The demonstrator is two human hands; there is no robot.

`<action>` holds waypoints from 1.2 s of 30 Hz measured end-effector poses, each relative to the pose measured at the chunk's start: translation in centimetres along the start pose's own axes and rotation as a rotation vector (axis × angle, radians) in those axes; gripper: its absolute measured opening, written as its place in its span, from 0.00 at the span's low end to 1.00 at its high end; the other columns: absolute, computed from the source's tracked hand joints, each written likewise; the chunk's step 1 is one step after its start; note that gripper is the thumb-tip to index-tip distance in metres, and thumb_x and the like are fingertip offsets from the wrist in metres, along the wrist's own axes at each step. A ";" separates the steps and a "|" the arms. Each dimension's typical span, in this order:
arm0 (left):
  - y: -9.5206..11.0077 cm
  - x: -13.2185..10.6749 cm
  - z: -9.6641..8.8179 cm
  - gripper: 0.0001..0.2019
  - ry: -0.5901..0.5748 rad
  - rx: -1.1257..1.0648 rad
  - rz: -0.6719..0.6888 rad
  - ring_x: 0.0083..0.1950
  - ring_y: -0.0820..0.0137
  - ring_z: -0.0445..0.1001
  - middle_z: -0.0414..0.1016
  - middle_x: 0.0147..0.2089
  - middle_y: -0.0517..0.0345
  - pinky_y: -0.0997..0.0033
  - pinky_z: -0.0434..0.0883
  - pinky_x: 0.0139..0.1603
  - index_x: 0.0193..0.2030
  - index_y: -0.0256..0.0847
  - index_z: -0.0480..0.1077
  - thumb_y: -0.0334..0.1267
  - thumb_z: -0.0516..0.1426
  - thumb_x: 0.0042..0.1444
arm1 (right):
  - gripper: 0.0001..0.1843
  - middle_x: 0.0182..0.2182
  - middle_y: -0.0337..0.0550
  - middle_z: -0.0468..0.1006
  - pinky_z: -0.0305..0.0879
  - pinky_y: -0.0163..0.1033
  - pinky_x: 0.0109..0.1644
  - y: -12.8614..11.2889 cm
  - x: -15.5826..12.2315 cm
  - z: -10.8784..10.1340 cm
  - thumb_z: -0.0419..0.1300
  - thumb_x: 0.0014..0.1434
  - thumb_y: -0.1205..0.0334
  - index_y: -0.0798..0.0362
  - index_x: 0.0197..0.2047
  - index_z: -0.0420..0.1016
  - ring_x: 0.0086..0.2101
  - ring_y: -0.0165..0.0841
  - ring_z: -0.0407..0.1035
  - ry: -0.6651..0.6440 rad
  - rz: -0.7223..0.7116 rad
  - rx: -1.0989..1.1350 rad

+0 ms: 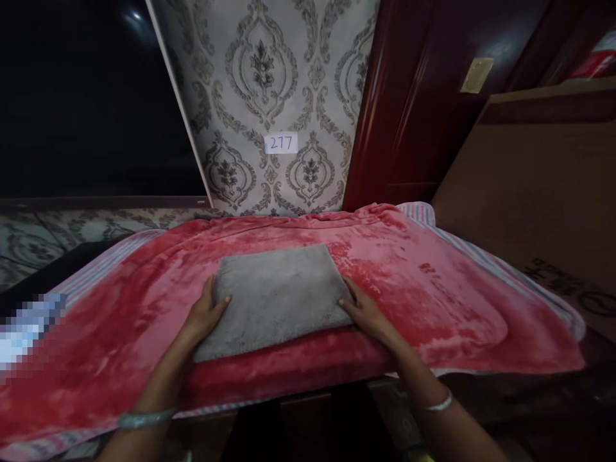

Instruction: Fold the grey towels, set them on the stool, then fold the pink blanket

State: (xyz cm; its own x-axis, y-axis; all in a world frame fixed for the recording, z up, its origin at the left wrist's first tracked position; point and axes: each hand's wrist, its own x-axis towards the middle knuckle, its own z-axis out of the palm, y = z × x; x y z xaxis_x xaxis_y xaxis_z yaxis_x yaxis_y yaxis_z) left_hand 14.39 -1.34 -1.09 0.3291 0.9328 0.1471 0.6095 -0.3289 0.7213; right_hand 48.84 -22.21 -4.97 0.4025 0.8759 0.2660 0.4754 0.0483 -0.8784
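A grey, fuzzy folded cloth (279, 298) is spread between my two hands, over a red plush blanket (433, 282). My left hand (206, 313) grips its left edge, thumb on top and fingers behind the edge. On the opposite side, my right hand (363, 308) holds the right edge the same way, with the thumb on the upper face. The cloth's near edge slants, lower at the left. I cannot tell whether its underside rests fully on the blanket.
A dark television screen (96, 102) stands at the back left. Behind the blanket is patterned wallpaper (269, 77) with a paper label (281, 142) reading 277. A large cardboard box (534, 179) stands at the right beside a dark red door panel (414, 96).
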 end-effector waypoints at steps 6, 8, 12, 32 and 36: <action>-0.3 -0.6 0.7 0.38 0.012 -0.023 0.004 0.73 0.55 0.59 0.59 0.72 0.44 0.53 0.57 0.73 0.71 0.41 0.53 0.49 0.56 0.55 | 0.36 0.63 0.52 0.69 0.60 0.55 0.65 1.1 -1.6 1.0 0.57 0.56 0.50 0.53 0.67 0.62 0.60 0.44 0.65 0.069 0.048 0.035; -0.5 -0.7 0.6 0.38 0.002 -0.047 -0.005 0.73 0.55 0.58 0.59 0.73 0.43 0.53 0.57 0.73 0.71 0.39 0.53 0.50 0.56 0.56 | 0.36 0.61 0.52 0.71 0.63 0.55 0.63 1.3 -1.8 0.7 0.57 0.57 0.49 0.52 0.66 0.63 0.59 0.45 0.67 0.076 0.055 0.041; -0.5 -0.4 -1.1 0.40 -0.052 0.003 -0.072 0.69 0.52 0.64 0.64 0.69 0.39 0.51 0.64 0.68 0.72 0.37 0.52 0.51 0.56 0.56 | 0.30 0.50 0.52 0.80 0.71 0.57 0.52 0.1 -1.5 -1.5 0.57 0.58 0.52 0.51 0.63 0.69 0.48 0.48 0.75 0.039 0.069 -0.175; 7.8 3.9 8.7 0.32 -0.182 0.751 0.311 0.77 0.52 0.46 0.49 0.76 0.46 0.37 0.45 0.73 0.74 0.43 0.52 0.54 0.43 0.68 | 0.31 0.72 0.46 0.53 0.35 0.56 0.72 -4.2 10.8 8.2 0.43 0.72 0.47 0.48 0.73 0.57 0.70 0.45 0.44 -0.123 0.022 -0.936; 8.3 4.0 8.2 0.31 -0.178 0.725 0.310 0.76 0.53 0.48 0.51 0.76 0.46 0.39 0.48 0.73 0.74 0.44 0.53 0.54 0.44 0.68 | 0.32 0.72 0.48 0.52 0.37 0.54 0.72 -4.4 11.1 7.4 0.42 0.72 0.47 0.50 0.73 0.56 0.71 0.43 0.42 -0.137 0.051 -0.941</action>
State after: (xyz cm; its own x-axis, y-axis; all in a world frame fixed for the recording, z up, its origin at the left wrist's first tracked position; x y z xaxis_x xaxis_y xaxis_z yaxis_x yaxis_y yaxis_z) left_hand 26.66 -1.50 -0.03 0.6329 0.7657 0.1145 0.7674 -0.6400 0.0380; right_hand 45.40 -9.10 -1.05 0.3734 0.9177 0.1353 0.9187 -0.3456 -0.1914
